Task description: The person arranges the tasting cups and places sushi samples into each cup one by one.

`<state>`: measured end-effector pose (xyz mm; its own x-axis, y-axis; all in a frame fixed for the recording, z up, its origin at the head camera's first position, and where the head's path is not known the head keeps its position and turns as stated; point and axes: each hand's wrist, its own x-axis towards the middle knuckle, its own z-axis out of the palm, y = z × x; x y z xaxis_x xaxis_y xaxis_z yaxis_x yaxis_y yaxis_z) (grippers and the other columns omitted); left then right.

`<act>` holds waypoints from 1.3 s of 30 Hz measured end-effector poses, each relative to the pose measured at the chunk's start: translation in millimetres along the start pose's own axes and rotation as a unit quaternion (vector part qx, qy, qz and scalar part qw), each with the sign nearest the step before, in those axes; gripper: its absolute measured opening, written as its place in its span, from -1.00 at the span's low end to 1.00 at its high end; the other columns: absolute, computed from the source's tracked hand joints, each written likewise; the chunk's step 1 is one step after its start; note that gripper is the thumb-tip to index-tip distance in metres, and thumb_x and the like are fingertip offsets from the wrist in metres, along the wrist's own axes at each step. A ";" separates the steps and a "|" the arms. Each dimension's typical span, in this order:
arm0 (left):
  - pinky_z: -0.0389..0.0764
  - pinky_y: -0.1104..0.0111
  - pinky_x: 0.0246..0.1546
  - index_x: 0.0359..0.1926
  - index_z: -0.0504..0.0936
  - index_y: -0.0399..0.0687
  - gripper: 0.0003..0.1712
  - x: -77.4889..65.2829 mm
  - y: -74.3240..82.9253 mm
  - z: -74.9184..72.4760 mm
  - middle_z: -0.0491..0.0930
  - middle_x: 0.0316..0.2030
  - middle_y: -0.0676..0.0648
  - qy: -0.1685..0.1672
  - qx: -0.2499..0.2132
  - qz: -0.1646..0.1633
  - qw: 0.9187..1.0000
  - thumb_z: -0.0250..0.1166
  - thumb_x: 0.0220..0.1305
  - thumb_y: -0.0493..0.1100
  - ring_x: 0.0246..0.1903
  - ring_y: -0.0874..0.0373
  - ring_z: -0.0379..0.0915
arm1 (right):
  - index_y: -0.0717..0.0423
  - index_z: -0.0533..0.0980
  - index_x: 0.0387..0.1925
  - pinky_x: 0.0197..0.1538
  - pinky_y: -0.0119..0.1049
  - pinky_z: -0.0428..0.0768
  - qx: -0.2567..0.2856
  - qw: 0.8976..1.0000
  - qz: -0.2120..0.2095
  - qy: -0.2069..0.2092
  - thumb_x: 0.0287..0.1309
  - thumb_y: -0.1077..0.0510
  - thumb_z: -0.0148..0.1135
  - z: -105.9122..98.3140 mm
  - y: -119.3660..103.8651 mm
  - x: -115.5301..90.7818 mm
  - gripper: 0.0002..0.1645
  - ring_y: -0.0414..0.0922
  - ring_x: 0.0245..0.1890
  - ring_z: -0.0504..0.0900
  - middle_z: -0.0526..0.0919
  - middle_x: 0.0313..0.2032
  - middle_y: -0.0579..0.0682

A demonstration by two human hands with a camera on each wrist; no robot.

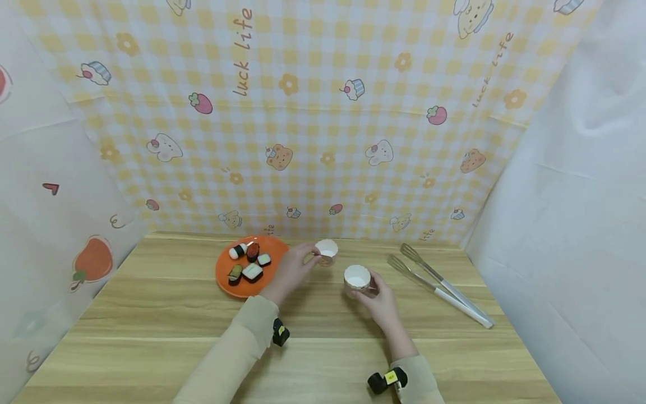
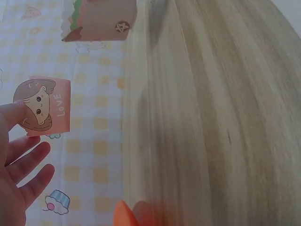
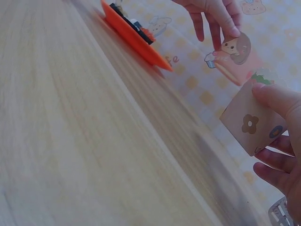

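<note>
My left hand (image 1: pixel 295 268) pinches the rim of a pink paper cupcake cup (image 1: pixel 327 258), held just right of the orange plate. In the left wrist view, the cup (image 2: pixel 60 110) shows a cartoon girl's face and the word LOVE, with the thumb at its edge and the other fingers spread. My right hand (image 1: pixel 379 300) grips a second paper cupcake cup (image 1: pixel 355 286), white inside, nearer to me and further right. The right wrist view shows the thumb on this cup's upper rim (image 3: pixel 265 76) and fingers beneath; a brown flower is printed on its side. The cups are apart.
An orange plate (image 1: pixel 276 249) at the left bears several toy sushi pieces (image 1: pixel 252 272). Metal tongs with slotted heads and pale handles (image 1: pixel 454 300) lie spread at the right. A checked cloth (image 1: pixel 323 123) hangs behind the wooden table (image 1: pixel 323 365).
</note>
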<state>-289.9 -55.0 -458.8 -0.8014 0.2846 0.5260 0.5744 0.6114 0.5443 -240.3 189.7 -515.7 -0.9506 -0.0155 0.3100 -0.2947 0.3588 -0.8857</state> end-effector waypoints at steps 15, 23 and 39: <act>0.59 0.14 -0.07 -0.31 0.66 -0.05 -0.90 -2.3 -9.6 1.6 0.62 -0.06 -0.10 -0.007 0.002 -0.046 0.999 0.31 0.27 -0.13 -0.02 -0.01 0.52 | 0.42 0.35 0.20 0.06 0.07 0.54 -0.007 1.000 -0.002 -0.003 -0.04 0.37 0.44 -4.4 -41.0 -7.1 -0.26 0.16 -0.03 0.54 0.55 0.00 0.30; 0.59 0.14 -0.06 -0.36 0.68 0.00 -0.94 -4.7 -18.6 6.7 0.62 -0.05 -0.11 -0.008 0.007 -0.068 0.998 0.35 0.24 -0.15 -0.01 -0.02 0.52 | 0.31 0.36 0.23 0.05 -0.01 0.56 -0.009 1.000 0.006 0.002 -0.06 0.29 0.48 0.2 -5.2 -0.9 -0.21 0.11 -0.02 0.55 0.56 0.02 0.22; 0.55 0.11 0.01 -0.34 0.72 0.00 -0.94 -9.6 -29.0 11.5 0.58 0.03 -0.19 -0.023 0.030 -0.093 0.995 0.39 0.19 -0.13 0.04 -0.05 0.48 | 0.21 0.41 0.21 0.05 -0.06 0.57 -0.004 1.000 0.003 -0.003 -0.10 0.19 0.53 -0.3 1.2 -0.9 -0.21 0.02 -0.04 0.56 0.58 0.00 0.08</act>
<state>-300.8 -67.0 -487.1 -0.9002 0.1948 0.3895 0.4061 0.6988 0.5889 -239.7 190.4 -516.9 -0.9526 -0.0186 0.3036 -0.2890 0.3668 -0.8843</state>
